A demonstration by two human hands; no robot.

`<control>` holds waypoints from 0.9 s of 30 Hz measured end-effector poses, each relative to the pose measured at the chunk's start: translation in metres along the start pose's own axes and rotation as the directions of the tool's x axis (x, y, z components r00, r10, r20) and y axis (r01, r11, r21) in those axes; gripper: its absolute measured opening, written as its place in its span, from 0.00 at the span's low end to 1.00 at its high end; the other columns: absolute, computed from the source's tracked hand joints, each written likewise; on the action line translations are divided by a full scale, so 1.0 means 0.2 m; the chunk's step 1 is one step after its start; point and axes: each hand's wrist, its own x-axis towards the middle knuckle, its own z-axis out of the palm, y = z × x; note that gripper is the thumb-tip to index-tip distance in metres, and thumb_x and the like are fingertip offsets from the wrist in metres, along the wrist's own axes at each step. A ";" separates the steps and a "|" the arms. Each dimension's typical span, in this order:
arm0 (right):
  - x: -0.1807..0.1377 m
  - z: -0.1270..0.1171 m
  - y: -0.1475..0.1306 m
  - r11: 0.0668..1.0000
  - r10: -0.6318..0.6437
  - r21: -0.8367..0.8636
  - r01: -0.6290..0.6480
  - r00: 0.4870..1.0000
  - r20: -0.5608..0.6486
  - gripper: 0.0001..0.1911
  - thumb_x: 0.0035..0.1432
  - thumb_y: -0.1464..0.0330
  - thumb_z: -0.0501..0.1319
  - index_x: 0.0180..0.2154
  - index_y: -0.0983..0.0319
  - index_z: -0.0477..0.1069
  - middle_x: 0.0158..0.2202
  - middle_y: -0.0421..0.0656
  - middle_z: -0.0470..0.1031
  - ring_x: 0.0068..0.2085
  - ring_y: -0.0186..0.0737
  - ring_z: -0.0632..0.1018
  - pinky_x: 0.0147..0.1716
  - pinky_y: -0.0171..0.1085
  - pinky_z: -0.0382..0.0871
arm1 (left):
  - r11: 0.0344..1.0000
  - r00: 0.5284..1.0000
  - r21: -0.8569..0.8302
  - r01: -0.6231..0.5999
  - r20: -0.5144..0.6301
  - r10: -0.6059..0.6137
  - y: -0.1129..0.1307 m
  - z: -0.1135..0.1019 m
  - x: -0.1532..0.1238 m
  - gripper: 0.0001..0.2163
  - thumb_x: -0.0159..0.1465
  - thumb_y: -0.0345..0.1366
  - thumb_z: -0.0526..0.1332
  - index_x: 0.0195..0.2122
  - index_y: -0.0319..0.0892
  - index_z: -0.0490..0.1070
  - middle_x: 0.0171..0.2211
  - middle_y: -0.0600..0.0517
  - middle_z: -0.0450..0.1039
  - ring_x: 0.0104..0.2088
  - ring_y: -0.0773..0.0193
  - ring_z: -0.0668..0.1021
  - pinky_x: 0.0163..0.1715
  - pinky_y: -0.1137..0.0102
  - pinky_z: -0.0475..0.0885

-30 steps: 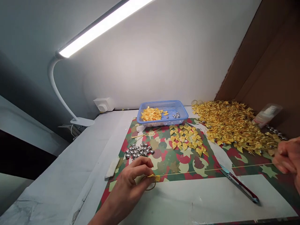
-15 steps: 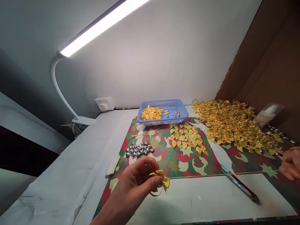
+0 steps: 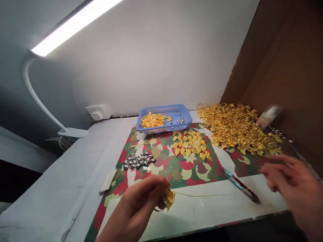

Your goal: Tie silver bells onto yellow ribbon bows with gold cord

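Note:
My left hand [image 3: 143,205] pinches a yellow ribbon bow [image 3: 170,198] at the lower middle, over the white part of the mat. Beside the bow, a small silver bell or bead and a thin loop show partly under the fingers. A thin gold cord [image 3: 202,196] runs rightward from the bow and fades out short of my right hand [image 3: 292,188]. That hand hovers at the right, smeared by motion, so its grip is unclear. Nearest to it lie red-handled snips [image 3: 239,185], their blades pointing up and left.
Silver bells [image 3: 138,160] lie in a cluster, with bows [image 3: 191,144] in rows to their right. Behind them stands a blue basket [image 3: 164,127] of bows. A large heap of gold bows [image 3: 229,127] and a bottle [image 3: 267,116] are at right. A lamp [image 3: 40,97] rises at left.
My right hand has moved in from the right edge toward the snips. The cord now stretches out rightward from the bow, still held in my left hand. The whole view has shifted.

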 end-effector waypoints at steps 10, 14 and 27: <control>-0.16 0.23 0.04 0.781 -0.288 -0.478 0.402 0.911 0.295 0.21 0.68 0.51 0.51 0.40 0.59 0.73 0.39 0.46 0.80 0.40 0.51 0.79 0.39 0.47 0.72 | 0.983 0.979 -0.119 0.142 -0.128 -0.157 -0.07 0.04 -0.07 0.13 0.56 0.38 0.72 0.43 0.47 0.81 0.33 0.51 0.83 0.34 0.56 0.82 0.33 0.71 0.79; -0.11 0.12 0.15 0.639 -0.311 -0.620 0.455 0.890 0.333 0.27 0.64 0.45 0.49 0.38 0.59 0.74 0.33 0.46 0.80 0.31 0.51 0.81 0.26 0.46 0.74 | 0.973 0.975 -0.146 0.178 -0.105 -0.195 -0.05 0.03 -0.07 0.11 0.57 0.36 0.71 0.42 0.46 0.81 0.33 0.50 0.83 0.35 0.57 0.82 0.34 0.71 0.79; -0.28 0.28 -0.24 0.950 -0.191 -0.174 0.261 0.921 0.340 0.13 0.71 0.60 0.50 0.48 0.54 0.70 0.26 0.36 0.75 0.17 0.33 0.71 0.19 0.30 0.69 | 0.923 0.954 -0.278 0.268 -0.060 -0.295 -0.10 0.06 -0.06 0.12 0.55 0.36 0.73 0.41 0.45 0.81 0.33 0.52 0.85 0.35 0.58 0.84 0.36 0.71 0.79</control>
